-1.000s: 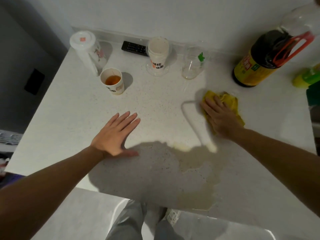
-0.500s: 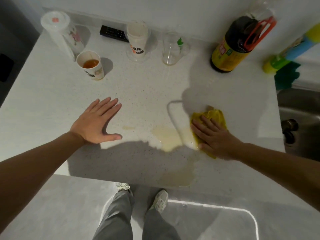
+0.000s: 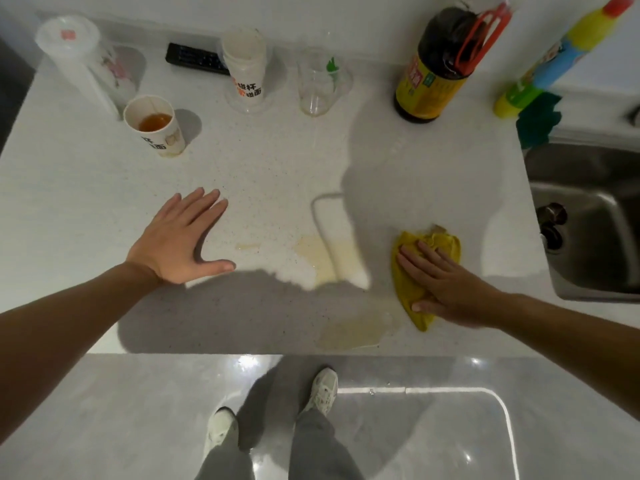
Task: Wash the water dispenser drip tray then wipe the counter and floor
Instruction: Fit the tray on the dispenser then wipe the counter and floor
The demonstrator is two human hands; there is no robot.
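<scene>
My right hand point(image 3: 450, 285) presses flat on a crumpled yellow cloth point(image 3: 408, 292) on the white speckled counter point(image 3: 277, 174), near its front right. Pale yellowish puddles lie to the left of the cloth point(image 3: 317, 258) and near the front edge point(image 3: 356, 330). My left hand point(image 3: 180, 237) rests flat on the counter with its fingers spread, holding nothing. The grey glossy floor point(image 3: 121, 410) lies below the counter edge.
At the back stand a white lidded jar point(image 3: 74, 46), a paper cup of brown liquid point(image 3: 156, 124), a tall paper cup point(image 3: 244, 69), a clear glass point(image 3: 320, 86), a dark sauce bottle point(image 3: 443, 64) and a remote point(image 3: 194, 58). A steel sink point(image 3: 595, 220) lies right, beside a colourful bottle point(image 3: 554, 60).
My right hand has dragged the yellow cloth toward the front right of the counter, across the spill. The view has shifted right, showing the sink. My left hand stays flat.
</scene>
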